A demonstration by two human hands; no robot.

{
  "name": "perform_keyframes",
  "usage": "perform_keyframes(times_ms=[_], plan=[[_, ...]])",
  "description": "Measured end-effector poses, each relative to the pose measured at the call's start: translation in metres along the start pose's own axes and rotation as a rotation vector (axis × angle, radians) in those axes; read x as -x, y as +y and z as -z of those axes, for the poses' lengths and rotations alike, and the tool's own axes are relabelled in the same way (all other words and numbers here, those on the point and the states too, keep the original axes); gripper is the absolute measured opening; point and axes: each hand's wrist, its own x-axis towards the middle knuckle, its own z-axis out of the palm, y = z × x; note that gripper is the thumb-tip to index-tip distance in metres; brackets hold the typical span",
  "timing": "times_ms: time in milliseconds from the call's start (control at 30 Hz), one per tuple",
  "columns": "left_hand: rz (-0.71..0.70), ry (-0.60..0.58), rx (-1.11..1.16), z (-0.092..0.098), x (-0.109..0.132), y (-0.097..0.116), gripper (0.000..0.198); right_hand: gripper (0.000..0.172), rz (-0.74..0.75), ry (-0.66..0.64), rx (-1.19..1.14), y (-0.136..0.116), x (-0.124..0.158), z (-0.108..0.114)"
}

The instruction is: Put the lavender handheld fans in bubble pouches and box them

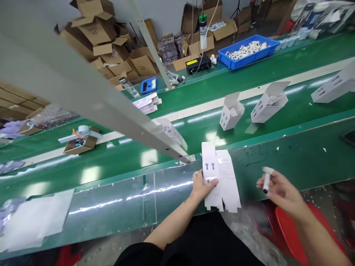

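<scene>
My left hand (202,187) is closed on the edge of a flattened white carton (210,160), with the thumb across its front. Two small dark gun-shaped pictures are printed on that carton. Beside and partly beneath it lies another flat white carton sheet (229,181) with cut flaps at the near end. To the right, over the bench's near edge, my right hand (285,194) pinches a small white tube-like piece (266,181) with a dark end. Its upper part runs into something white at the fingertips, and I cannot tell whether that belongs to it.
A green conveyor (205,131) beyond the bench carries open white boxes (232,112). A grey metal post (116,99) slants across the left. Farther back are a blue tray (246,51) of small white parts and stacked cardboard boxes (100,31). A red stool (291,229) stands right.
</scene>
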Motion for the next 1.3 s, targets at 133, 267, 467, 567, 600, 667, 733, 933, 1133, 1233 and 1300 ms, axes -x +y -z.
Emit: perform_keyframes(times_ms=[133,267,467,567,600,667,733,933,1133,1233,1300], plan=[[-0.114,-0.056,-0.14,0.009,0.008,-0.025,0.072,0.028,0.038,0.088,-0.139,0.02,0.024,-0.094],[-0.082,-0.145,-0.139,0.014,0.003,-0.035,0.05,0.036,0.02,0.152,-0.057,0.039,0.018,-0.129],[-0.102,-0.147,-0.258,0.029,0.007,-0.028,0.02,0.032,-0.003,0.25,0.146,0.033,0.014,-0.145],[-0.124,-0.118,-0.313,0.029,0.012,-0.022,0.017,0.028,-0.004,0.212,0.161,0.029,0.009,-0.145],[-0.124,-0.115,-0.319,0.027,0.012,-0.02,0.017,0.027,0.006,0.204,0.159,0.029,0.006,-0.144],[-0.105,-0.114,-0.314,0.023,0.013,-0.017,0.017,0.027,0.02,0.196,0.14,0.028,-0.003,-0.139],[-0.078,-0.114,-0.296,0.018,0.013,-0.017,0.017,0.028,0.014,0.179,0.099,0.027,-0.014,-0.135],[-0.012,-0.102,-0.247,0.006,0.017,-0.02,0.019,0.031,-0.069,0.069,-0.048,0.018,-0.038,-0.125],[0.022,-0.049,-0.262,0.0,0.019,-0.016,0.02,0.027,-0.051,-0.007,0.028,0.015,-0.05,-0.123],[0.036,-0.033,-0.26,-0.001,0.02,-0.015,0.021,0.023,0.099,0.007,0.29,0.016,-0.056,-0.126],[0.043,-0.029,-0.251,-0.002,0.021,-0.014,0.02,0.022,0.191,0.026,0.436,0.017,-0.059,-0.129]])
